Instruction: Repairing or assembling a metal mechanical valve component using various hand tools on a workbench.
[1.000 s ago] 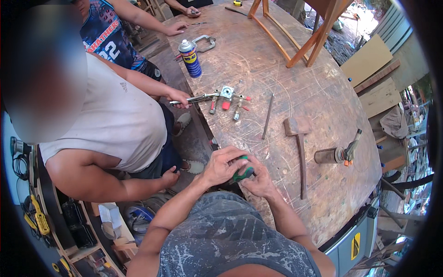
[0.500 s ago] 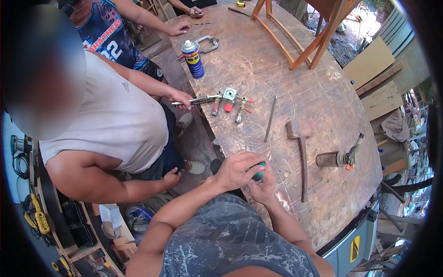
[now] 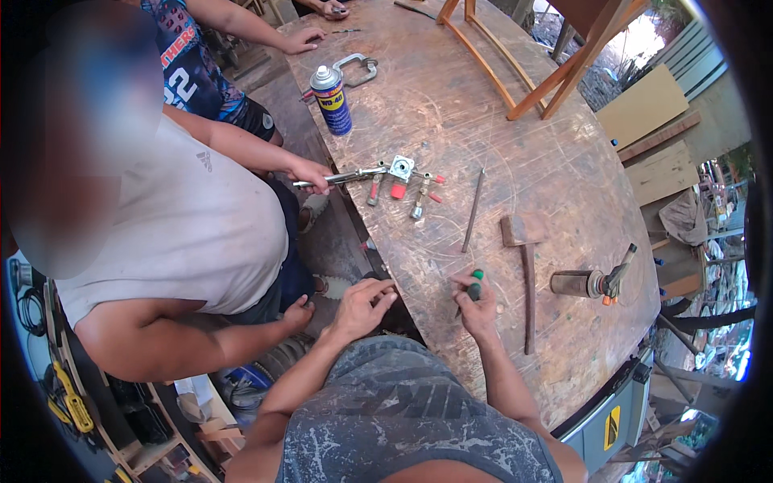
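My left hand (image 3: 362, 310) is beside the workbench's near edge, fingers loosely curled but apart, holding nothing visible. Out to its right, my right hand (image 3: 477, 307) grips a small green and dark object (image 3: 477, 281), partly hidden by the fingers. A thin metal rod (image 3: 474, 209) lies above that hand, with a wooden mallet (image 3: 524, 230) to its right. A metal valve assembly with red parts (image 3: 400, 167) rests farther up the bench, gripped by locking pliers (image 3: 354, 173) in a co-worker's hand (image 3: 310, 175). The torch canister (image 3: 576, 282) lies on its side at the right.
The scratched bench (image 3: 564, 346) carries a spray can (image 3: 332, 109), a C-clamp (image 3: 362, 76) and a wooden frame (image 3: 527, 101). A person in a white top (image 3: 201, 225) stands at my left; other workers are beyond. Plywood boards (image 3: 640, 109) lean past the right side.
My hands have parted: the left moved left and let go, while the right moved right, keeping the green object. The co-worker in white shifted slightly leftward in view.
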`<action>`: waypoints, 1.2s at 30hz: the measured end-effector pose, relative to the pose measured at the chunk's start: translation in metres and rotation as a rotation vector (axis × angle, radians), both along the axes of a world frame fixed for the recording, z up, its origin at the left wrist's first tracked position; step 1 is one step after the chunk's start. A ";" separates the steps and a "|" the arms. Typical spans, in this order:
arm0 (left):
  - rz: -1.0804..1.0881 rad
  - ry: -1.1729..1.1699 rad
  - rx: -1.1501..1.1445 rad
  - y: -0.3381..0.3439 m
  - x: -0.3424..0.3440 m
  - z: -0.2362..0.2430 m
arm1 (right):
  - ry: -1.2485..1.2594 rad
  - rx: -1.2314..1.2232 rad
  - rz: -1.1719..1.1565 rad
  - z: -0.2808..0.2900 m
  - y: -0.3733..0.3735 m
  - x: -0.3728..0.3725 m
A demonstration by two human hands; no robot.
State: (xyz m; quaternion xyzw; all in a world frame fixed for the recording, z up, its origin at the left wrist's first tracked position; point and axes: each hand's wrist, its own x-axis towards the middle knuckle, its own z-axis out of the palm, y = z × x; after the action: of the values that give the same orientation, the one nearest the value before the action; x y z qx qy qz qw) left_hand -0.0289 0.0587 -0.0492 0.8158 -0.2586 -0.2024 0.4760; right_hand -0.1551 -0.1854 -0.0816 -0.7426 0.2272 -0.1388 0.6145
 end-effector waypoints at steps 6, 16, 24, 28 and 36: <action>0.049 -0.071 -0.036 0.001 0.024 -0.008 | -0.299 0.361 -0.086 0.035 -0.013 0.050; 0.094 -0.060 -0.093 -0.016 0.038 -0.016 | -0.424 -0.047 0.230 0.097 -0.046 0.167; 0.144 -0.055 -0.078 -0.007 0.040 -0.022 | -0.437 -0.113 0.353 0.118 -0.057 0.231; 0.231 -0.224 -0.079 0.004 0.051 -0.023 | -0.396 -0.305 0.464 0.118 -0.065 0.207; 0.194 -0.078 -0.077 0.003 0.059 -0.021 | -0.176 0.246 0.246 0.030 -0.022 0.099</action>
State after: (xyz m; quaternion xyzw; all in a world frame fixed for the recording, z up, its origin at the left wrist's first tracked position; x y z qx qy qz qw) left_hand 0.0305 0.0614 -0.0707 0.8255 -0.2044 -0.1134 0.5137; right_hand -0.0563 -0.2073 -0.0514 -0.6690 0.0954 -0.0985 0.7305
